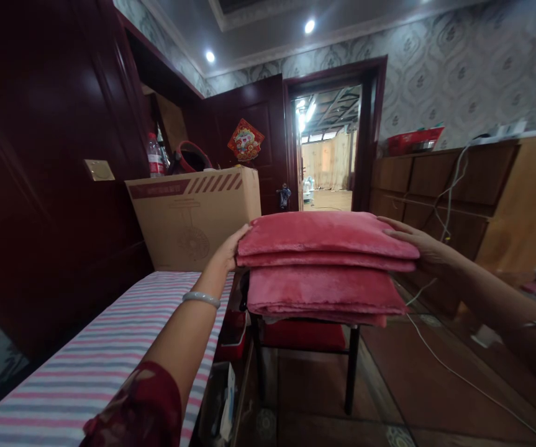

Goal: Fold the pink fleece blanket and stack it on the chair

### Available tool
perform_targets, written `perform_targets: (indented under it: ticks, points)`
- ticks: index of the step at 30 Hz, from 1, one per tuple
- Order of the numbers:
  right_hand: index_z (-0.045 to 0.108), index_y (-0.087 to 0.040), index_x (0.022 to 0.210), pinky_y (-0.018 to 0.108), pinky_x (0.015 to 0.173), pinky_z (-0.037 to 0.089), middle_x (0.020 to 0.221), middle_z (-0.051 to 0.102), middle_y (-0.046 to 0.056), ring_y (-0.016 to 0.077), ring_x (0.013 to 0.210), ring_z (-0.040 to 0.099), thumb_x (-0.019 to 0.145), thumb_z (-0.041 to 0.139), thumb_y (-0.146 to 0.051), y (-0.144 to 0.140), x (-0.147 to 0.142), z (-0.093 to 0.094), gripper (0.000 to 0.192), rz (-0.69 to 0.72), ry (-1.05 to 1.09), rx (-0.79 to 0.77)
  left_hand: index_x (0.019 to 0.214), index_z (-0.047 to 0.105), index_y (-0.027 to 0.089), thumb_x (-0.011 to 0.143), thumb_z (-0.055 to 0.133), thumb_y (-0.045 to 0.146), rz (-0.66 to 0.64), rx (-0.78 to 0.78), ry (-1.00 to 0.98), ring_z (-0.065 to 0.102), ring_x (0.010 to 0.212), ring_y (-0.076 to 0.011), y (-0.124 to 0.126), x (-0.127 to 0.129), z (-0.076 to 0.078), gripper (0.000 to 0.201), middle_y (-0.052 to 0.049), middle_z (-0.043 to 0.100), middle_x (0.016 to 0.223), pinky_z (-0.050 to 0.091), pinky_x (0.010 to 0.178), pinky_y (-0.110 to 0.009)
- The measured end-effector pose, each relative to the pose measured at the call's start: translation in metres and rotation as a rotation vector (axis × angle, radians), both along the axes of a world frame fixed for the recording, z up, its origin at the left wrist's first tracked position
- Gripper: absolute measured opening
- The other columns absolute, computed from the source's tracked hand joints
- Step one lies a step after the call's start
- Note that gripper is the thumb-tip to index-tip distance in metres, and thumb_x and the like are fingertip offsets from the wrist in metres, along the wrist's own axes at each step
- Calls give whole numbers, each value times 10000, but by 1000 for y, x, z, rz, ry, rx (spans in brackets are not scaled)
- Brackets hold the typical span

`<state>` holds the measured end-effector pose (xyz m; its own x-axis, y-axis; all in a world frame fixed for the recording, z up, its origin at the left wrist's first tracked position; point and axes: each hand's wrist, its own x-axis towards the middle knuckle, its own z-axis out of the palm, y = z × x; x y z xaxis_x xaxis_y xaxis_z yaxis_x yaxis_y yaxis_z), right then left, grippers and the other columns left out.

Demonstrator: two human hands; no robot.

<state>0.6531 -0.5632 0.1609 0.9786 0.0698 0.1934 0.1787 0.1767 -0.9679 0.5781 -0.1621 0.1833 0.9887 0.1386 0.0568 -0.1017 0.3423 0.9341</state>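
A folded pink plush cloth (328, 234) lies in thick layers on top of another folded pink plush stack (323, 290). My left hand (236, 247) grips the upper cloth at its left end, fingers mostly hidden behind the edge. At the opposite end, my right hand (428, 248) holds the same cloth, with its fingers over the top right corner and the thumb out of sight. Both stacks rest above a dark-legged chair with a red seat (302, 335); whether the seat or something else bears them is partly hidden.
To the left is a bed-like surface with a striped sheet (109, 347). A large cardboard box (193, 223) stands at its far end, with a bottle (156, 158) on top. Wooden cabinets (440, 180) line the right side. A white cable (463, 372) crosses the tiled floor. An open doorway (327, 155) is ahead.
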Motion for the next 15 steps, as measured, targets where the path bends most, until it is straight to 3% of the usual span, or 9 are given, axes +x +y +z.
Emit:
perform_targets:
  ticks: [3, 8, 15]
  points:
    - [706, -268, 1211, 273, 616, 501, 1156, 713, 81, 208, 797, 648, 704, 765, -300, 0, 0, 5, 511, 30, 21, -23, 1106, 710, 150, 798, 769, 384, -28, 20, 45, 705, 653, -183, -6, -5, 6, 391, -70, 758, 788, 610, 724, -343]
    - [695, -236, 1224, 253, 592, 487, 1131, 723, 95, 194, 775, 649, 757, 704, -279, 3, -4, 9, 469, -3, 69, -1, 1219, 659, 184, 739, 816, 276, -13, 53, 10, 709, 708, -174, -8, -10, 6, 514, -60, 764, 885, 592, 755, -332]
    - [705, -240, 1133, 247, 606, 549, 1073, 739, 85, 191, 737, 675, 760, 712, -320, -4, 2, 1, 381, 92, 16, 4, 922, 698, 137, 745, 791, 326, 42, 39, 63, 660, 576, -156, -4, -12, 6, 274, -30, 714, 685, 568, 642, -291]
